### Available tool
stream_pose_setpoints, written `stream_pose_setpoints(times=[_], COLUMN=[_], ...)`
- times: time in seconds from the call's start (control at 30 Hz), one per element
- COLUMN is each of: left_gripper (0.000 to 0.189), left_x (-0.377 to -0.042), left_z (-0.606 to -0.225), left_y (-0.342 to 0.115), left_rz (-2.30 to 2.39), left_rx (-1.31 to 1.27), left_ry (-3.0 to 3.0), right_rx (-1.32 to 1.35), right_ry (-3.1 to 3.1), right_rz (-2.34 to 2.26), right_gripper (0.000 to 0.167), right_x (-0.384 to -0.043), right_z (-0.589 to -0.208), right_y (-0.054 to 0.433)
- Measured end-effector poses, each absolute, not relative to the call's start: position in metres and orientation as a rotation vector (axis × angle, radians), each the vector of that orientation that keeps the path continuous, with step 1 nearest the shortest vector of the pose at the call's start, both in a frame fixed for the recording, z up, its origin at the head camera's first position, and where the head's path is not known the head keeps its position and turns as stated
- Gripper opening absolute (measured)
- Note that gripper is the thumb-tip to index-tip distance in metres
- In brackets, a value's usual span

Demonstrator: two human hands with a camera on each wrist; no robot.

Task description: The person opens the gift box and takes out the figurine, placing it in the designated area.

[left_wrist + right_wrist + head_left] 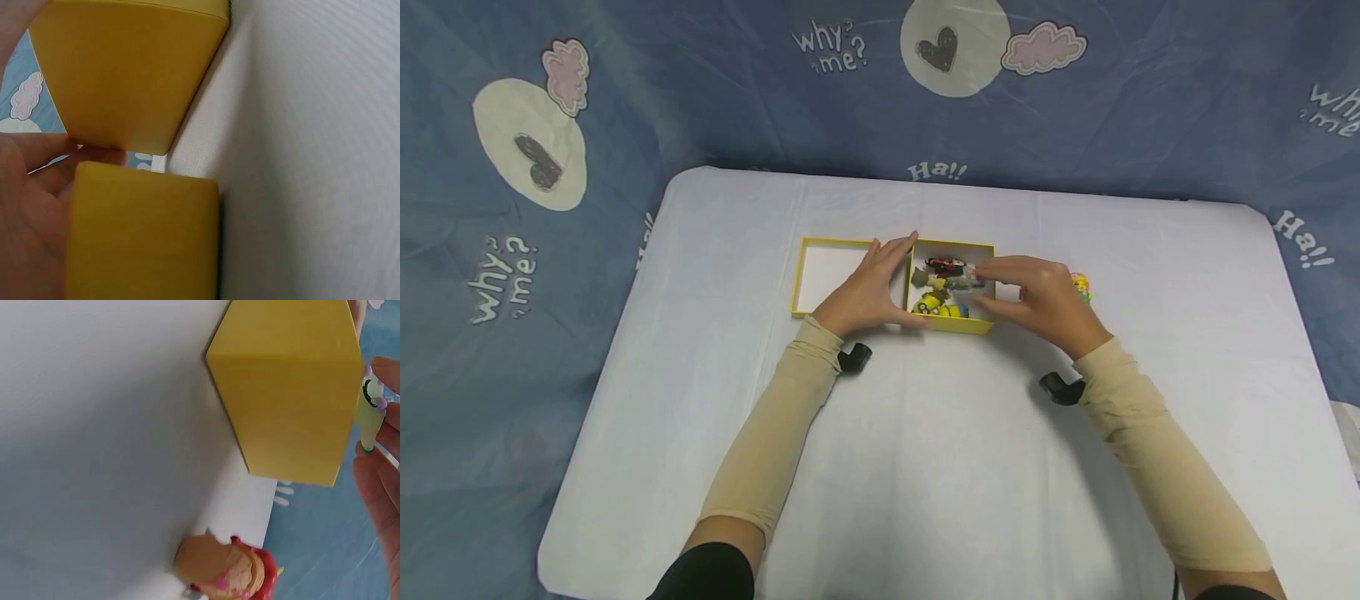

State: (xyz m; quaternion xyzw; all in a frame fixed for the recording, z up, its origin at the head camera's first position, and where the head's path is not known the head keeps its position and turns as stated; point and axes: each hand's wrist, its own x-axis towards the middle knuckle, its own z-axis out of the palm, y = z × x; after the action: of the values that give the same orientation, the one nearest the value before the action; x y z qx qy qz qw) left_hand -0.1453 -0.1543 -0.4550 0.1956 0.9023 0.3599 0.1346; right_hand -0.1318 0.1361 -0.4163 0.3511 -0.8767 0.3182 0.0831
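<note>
A yellow box [958,326] with a white inside stands in the middle of the white table. Several small figurines lie in it, among them a yellow one [927,304] at the front left and a dark red one [945,265] at the back. My left hand [872,287] holds the box at its left end, thumb along the front wall and fingers at the back corner. Over the box's right end, my right hand [1037,296] pinches a small pale green and purple figurine [371,409] between thumb and fingers, right at the rim.
A yellow-rimmed white lid [797,279] lies left of the box, partly under my left hand. Right of the box stands another colourful figurine [1081,286], mostly behind my right hand; its red and tan parts show in the right wrist view. A blue patterned cloth hangs behind the table.
</note>
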Motion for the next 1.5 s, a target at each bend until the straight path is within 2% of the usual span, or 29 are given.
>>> stream_pose_setpoints(times=[0.77,1.5], left_gripper=[0.139,0.139], left_x=[-0.145,-0.143], left_z=[-0.452,-0.451], left_y=[-0.153,-0.153], left_rz=[1.036,1.042], left_rx=[0.573,0.56], left_ry=[2.609,2.609], right_rx=[0.783,0.626], right_ry=[-2.624,-2.599], right_rz=[1.052,1.063], right_gripper=[0.046,0.044], right_x=[-0.124,-0.116], right_z=[-0.416,-0.421], right_y=[0.194,0.243])
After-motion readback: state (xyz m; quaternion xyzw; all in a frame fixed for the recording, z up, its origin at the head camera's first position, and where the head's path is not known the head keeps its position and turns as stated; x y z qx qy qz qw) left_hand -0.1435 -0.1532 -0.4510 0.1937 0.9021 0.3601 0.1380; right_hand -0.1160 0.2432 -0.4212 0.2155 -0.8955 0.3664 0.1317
